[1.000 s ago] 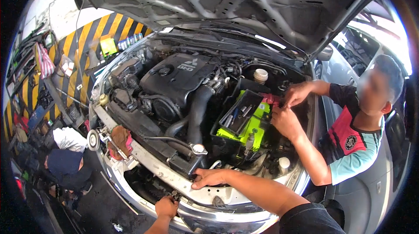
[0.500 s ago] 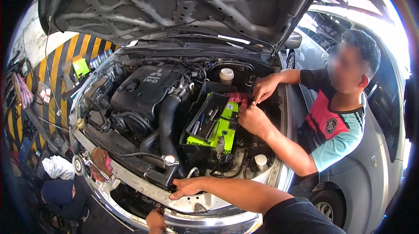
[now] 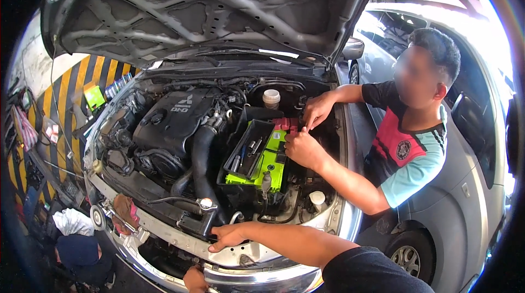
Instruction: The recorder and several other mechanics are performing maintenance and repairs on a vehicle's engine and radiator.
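I lean over the open engine bay of a silver car. My right hand (image 3: 227, 235) lies flat on the front cross panel (image 3: 164, 235), fingers spread, holding nothing. Below it, my left hand (image 3: 196, 279) is at the front bumper edge, mostly cut off by the frame. A green battery (image 3: 265, 164) sits in the bay with a black tray of small tools (image 3: 249, 148) on top. At the right, a co-worker (image 3: 407, 134) has both hands (image 3: 306, 129) at the battery's red terminal cover (image 3: 285, 124).
The raised bonnet (image 3: 208, 9) hangs overhead. A black engine cover (image 3: 172, 118), a thick hose (image 3: 199, 159) and a white reservoir cap (image 3: 271, 97) fill the bay. A second vehicle (image 3: 481, 129) stands right. A yellow-black striped wall (image 3: 98, 71) and clutter are left.
My view has swung, so the car sits further right and lower. My hands stay at the car's front edge. The co-worker's hands remain at the red terminal cover.
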Demonstrator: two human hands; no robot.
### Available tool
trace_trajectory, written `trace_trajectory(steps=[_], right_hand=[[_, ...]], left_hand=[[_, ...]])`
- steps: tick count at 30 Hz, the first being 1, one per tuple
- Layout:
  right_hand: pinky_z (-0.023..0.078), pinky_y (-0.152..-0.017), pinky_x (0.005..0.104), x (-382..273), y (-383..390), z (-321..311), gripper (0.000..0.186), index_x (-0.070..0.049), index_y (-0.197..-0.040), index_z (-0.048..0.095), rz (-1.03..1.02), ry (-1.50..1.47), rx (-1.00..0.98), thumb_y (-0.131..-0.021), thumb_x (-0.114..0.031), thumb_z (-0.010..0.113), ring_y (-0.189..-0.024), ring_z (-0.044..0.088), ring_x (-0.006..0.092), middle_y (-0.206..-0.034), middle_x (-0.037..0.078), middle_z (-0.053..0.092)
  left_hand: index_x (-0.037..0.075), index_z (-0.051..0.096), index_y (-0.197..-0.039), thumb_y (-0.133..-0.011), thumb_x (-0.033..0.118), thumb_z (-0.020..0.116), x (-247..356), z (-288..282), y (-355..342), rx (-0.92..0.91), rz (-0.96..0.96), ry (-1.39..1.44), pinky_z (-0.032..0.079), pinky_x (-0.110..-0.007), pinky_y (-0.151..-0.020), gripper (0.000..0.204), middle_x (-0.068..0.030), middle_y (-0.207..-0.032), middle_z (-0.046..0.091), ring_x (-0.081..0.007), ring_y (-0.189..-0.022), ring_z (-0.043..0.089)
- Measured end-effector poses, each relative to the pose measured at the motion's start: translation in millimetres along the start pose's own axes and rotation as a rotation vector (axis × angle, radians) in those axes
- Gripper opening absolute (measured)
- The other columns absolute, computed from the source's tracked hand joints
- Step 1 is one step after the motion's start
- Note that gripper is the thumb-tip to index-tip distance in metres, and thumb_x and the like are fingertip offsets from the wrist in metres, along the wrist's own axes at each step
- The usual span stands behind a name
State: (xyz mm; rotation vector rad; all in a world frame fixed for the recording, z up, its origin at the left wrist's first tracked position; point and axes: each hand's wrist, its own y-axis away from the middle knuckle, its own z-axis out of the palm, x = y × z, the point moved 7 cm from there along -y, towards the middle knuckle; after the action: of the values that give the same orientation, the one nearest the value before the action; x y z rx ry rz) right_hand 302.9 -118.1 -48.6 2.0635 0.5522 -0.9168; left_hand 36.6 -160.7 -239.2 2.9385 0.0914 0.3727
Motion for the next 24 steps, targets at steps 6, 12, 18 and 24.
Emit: trace_trajectory(steps=[6, 12, 18, 24], right_hand=[[0.043, -0.107, 0.042, 15, -5, 0, 0.107, 0.011, -0.151, 0.027, -0.026, -0.054, 0.108, -0.087, -0.064, 0.068, -0.131, 0.054, 0.0386, -0.14, 0.031, 0.054], [0.039, -0.112, 0.0415, 14, -7, -4, 0.107, 0.011, -0.151, 0.03, 0.007, -0.026, 0.149, -0.084, -0.062, 0.072, -0.139, 0.047, 0.0388, -0.147, 0.033, 0.046], [0.037, -0.114, 0.0418, 10, -5, -3, 0.105, 0.012, -0.15, 0.03, -0.013, -0.048, 0.121, -0.086, -0.06, 0.071, -0.141, 0.044, 0.0402, -0.149, 0.035, 0.043], [0.034, -0.117, 0.0424, 15, -5, -3, 0.103, 0.012, -0.152, 0.029, -0.047, -0.049, 0.119, -0.088, -0.059, 0.07, -0.144, 0.04, 0.0398, -0.153, 0.034, 0.04]], left_hand=[[0.014, 0.071, -0.121, -0.065, 0.018, 0.085, 17, -7, 5, -0.05, 0.012, -0.008, 0.055, -0.039, -0.091, 0.058, -0.0125, -0.113, 0.074, -0.0302, -0.105, 0.071], [0.015, 0.069, -0.126, -0.059, 0.019, 0.089, 16, -6, 4, -0.03, 0.096, -0.123, 0.054, -0.038, -0.094, 0.071, -0.0116, -0.115, 0.073, -0.0304, -0.108, 0.069], [0.013, 0.073, -0.116, -0.066, 0.019, 0.085, 25, -16, 9, -0.054, 0.014, -0.031, 0.056, -0.042, -0.086, 0.051, -0.0141, -0.105, 0.074, -0.0339, -0.101, 0.071], [0.01, 0.075, -0.108, -0.074, 0.036, 0.078, 27, -16, 6, -0.015, 0.014, 0.041, 0.055, -0.044, -0.085, 0.043, -0.0163, -0.106, 0.075, -0.0349, -0.099, 0.072]])
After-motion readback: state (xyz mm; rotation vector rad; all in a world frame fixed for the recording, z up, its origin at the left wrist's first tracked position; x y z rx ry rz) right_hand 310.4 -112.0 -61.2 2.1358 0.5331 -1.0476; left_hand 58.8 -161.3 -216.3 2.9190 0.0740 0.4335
